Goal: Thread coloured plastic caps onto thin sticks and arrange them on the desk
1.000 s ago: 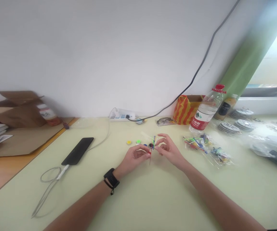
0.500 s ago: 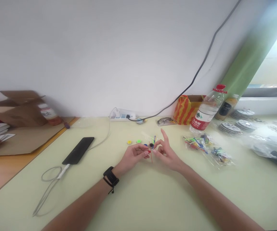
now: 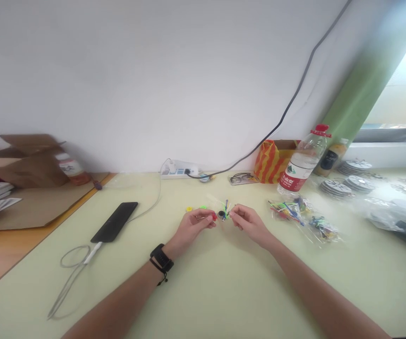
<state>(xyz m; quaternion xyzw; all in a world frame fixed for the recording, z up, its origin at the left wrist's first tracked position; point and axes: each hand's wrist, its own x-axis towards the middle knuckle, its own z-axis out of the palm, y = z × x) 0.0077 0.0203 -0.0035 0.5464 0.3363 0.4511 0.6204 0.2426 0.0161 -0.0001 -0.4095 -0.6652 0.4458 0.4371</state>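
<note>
Between the thumb and fingers of my left hand [image 3: 196, 222] is a small red plastic piece [image 3: 214, 216]. My right hand [image 3: 247, 223] is closed in a pinch, apart from the left one; what its fingertips hold is too small to make out. Behind and between the hands lie a small black round part [image 3: 221, 214] and a few thin blue and green plastic sticks [image 3: 226, 205]. A yellow round piece [image 3: 189, 208] and a green piece [image 3: 203, 207] rest just beyond my left hand, partly covered by it.
Packets of coloured parts [image 3: 287, 210], a large water bottle [image 3: 299, 162] and a striped bag [image 3: 269, 162] stand to the right. Left are a black phone [image 3: 115, 221] with cable and a cardboard box [image 3: 36, 162]. A power strip [image 3: 179, 170] lies by the wall. Other people's hands show at both edges.
My hands have moved apart, the right one shifting right with its raised index finger now curled in. The thin red stick between them is no longer visible. A hand has appeared at the right edge.
</note>
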